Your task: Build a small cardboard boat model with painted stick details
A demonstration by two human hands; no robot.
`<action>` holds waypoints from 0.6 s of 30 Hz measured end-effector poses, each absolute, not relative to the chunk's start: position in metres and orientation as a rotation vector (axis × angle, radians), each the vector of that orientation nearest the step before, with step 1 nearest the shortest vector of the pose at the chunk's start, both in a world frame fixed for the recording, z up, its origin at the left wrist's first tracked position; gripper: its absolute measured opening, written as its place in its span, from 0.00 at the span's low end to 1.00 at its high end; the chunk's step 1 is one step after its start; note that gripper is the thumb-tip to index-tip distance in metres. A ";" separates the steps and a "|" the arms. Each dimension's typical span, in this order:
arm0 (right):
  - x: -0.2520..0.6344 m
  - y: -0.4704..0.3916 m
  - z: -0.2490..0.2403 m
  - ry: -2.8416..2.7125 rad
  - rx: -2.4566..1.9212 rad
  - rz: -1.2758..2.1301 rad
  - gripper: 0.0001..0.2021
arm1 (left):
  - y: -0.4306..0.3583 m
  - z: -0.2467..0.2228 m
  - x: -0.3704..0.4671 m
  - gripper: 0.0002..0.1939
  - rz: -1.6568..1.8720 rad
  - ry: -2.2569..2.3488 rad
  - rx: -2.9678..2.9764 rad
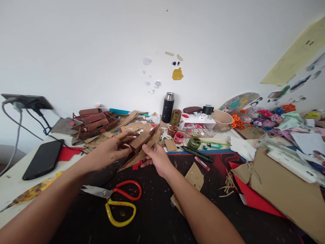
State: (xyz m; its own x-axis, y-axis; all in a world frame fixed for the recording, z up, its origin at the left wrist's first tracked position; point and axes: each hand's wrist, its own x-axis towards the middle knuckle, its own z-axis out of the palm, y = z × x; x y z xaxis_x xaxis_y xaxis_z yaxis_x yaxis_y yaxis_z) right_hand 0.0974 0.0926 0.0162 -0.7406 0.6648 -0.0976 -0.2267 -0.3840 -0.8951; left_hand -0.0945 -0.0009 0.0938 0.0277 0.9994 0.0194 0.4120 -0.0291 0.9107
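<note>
A cardboard model boat (141,141), partly brown and with a curved cabin-like piece on it, is held tilted above the dark mat. On its left side my left hand (114,150) has its fingers curled round the cabin piece and hull. My right hand (157,158) pinches the near hull side, thumb on top and fingers underneath. Open-bladed scissors (109,194) with one red and one yellow handle lie on the mat below the hands. A small red piece (137,165) lies under the boat.
Finished-looking brown model boats (93,122) and cardboard scraps crowd the back left. Paint jars (179,137), a black flask (168,107) and a box cutter (197,154) stand or lie behind. A phone (43,159) is left; cardboard sheets (286,189) lie right.
</note>
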 end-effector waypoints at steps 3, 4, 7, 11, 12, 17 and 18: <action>0.097 0.092 0.014 -1.300 -0.621 2.148 0.36 | 0.001 0.093 -0.089 0.31 0.983 1.505 1.588; 0.097 0.092 0.014 -1.304 -0.627 2.144 0.36 | 0.002 0.092 -0.087 0.30 0.984 1.516 1.604; 0.097 0.092 0.013 -1.309 -0.637 2.139 0.36 | 0.003 0.091 -0.084 0.26 0.999 1.568 1.632; 0.097 0.092 0.014 -1.291 -0.627 2.159 0.37 | 0.003 0.089 -0.084 0.24 1.025 1.614 1.645; 0.098 0.092 0.014 -1.287 -0.626 2.166 0.37 | 0.004 0.088 -0.084 0.24 1.029 1.626 1.661; 0.098 0.093 0.015 -1.291 -0.630 2.168 0.37 | 0.002 0.091 -0.082 0.23 1.012 1.740 1.781; 0.098 0.093 0.015 -1.291 -0.633 2.160 0.37 | 0.002 0.093 -0.082 0.23 1.010 1.749 1.806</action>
State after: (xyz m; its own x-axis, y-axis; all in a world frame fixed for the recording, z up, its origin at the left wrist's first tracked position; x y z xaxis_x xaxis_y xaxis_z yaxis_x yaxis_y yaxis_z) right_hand 0.0983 0.0931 0.0152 -0.7437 0.6580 -0.1178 -0.2080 -0.3953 -0.8947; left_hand -0.0815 0.0016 0.0928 -0.0605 0.9772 0.2037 0.6651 -0.1127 0.7382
